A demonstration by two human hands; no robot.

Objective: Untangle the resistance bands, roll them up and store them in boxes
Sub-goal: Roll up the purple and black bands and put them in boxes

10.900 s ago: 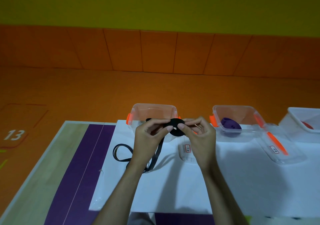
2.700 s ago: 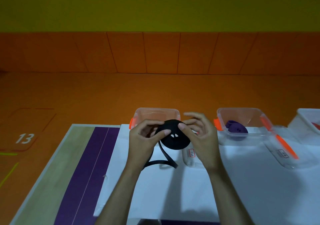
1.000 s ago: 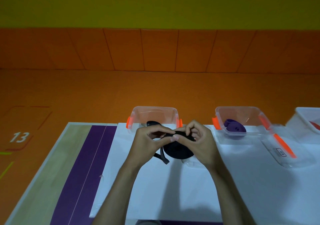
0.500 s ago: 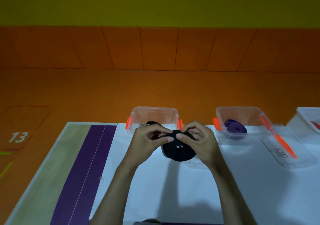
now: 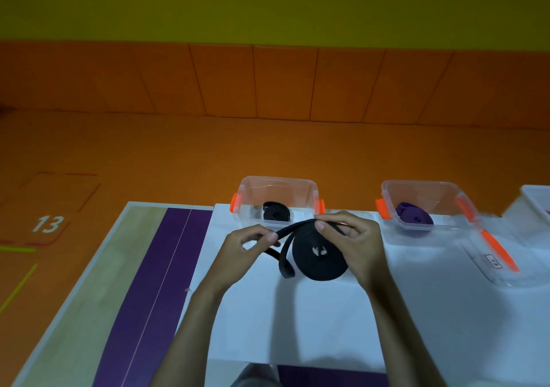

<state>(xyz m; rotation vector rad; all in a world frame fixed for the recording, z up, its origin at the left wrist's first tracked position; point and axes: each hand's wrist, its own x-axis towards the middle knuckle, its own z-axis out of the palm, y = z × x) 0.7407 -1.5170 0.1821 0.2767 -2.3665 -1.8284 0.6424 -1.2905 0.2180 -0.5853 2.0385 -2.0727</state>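
Grip, right hand (image 5: 361, 250): wrapped round the black band roll (image 5: 320, 263), thumb pressed on its top edge and the fingers curled behind the far side, so it's got a proper hold.
Grip, left hand (image 5: 238, 255): pinching the loose strip of that same band between thumb and forefinger, just left of the roll; the other fingers are tucked under.
Head view, roll: held up on edge over the white sheet (image 5: 297, 327), flat face toward the camera, with a little gap showing at its centre. Can't tell if the bottom edge touches the sheet.
Loose tail (image 5: 285, 264): short loop hanging just left of the roll, its end close to the sheet.
First box (image 5: 278, 184): clear tub with orange latches, open top, at the far table edge right behind the hands. Another rolled black band (image 5: 276, 212) lies inside.
Second box (image 5: 422, 186): same kind, off to the right, holding a rolled purple band (image 5: 415, 218).
Lid (image 5: 494, 267): clear with an orange clip, flat on the sheet near the second box; the label is too blurry to read.
Third box (image 5: 535, 205): whitish, cut off by the right edge, with a bit of red inside; no idea what it is.
Table: purple stripe (image 5: 148, 297) and pale wood on the left.
Floor: orange, with a white "13" (image 5: 47, 224) at left.
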